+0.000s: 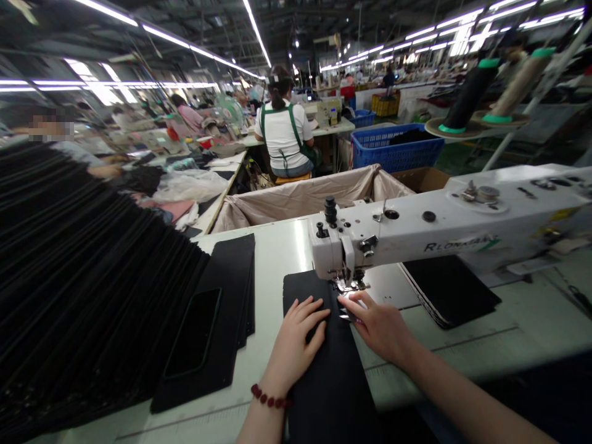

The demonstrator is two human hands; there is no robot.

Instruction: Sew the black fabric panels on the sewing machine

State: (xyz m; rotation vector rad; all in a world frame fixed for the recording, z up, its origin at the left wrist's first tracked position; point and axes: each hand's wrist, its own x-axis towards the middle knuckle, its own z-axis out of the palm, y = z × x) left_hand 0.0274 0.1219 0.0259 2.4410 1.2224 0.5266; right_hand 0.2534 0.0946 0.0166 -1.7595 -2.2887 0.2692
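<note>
A long black fabric panel (pixel 330 370) lies under the needle area of a white sewing machine (pixel 398 228) and runs toward me over the table's front edge. My left hand (pixel 298 336) rests flat on the panel with its fingers spread. Close to the presser foot (pixel 346 285), my right hand (pixel 382 324) has its fingertips at the panel's right edge. Two pointed metal blades of thread snips (pixel 345 314) stick out from beneath that hand, the rest hidden in the palm.
A tall stack of black panels (pixel 92 283) fills the left side. Beside it a phone (pixel 197 333) lies on more black panels (pixel 231 296). Right of the needle sits a small black pile (pixel 451 290). Behind the table are a cloth-lined bin (pixel 296 197) and a seated person (pixel 283 132).
</note>
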